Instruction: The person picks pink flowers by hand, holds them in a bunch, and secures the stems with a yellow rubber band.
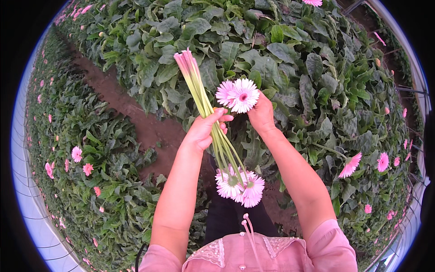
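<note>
My left hand (206, 128) is closed around a bunch of cut gerbera stems (201, 91). Their pinkish stem ends point up and away from me, and the bunch's pale pink flower heads (240, 187) hang down near my legs. Just right of the stems, my right hand (261, 112) grips two more gerberas right behind their heads. The front bloom (243, 97) is pale pink with a dark centre and partly covers a pinker bloom (224, 92). My right fingertips and the stems below these two heads are hidden.
Dense leafy gerbera plants (272, 64) fill the bed in front of me and to the right. A bare soil path (125, 105) runs diagonally on the left, beside another planted row (112, 146). One pink gerbera (350, 165) leans out at the right.
</note>
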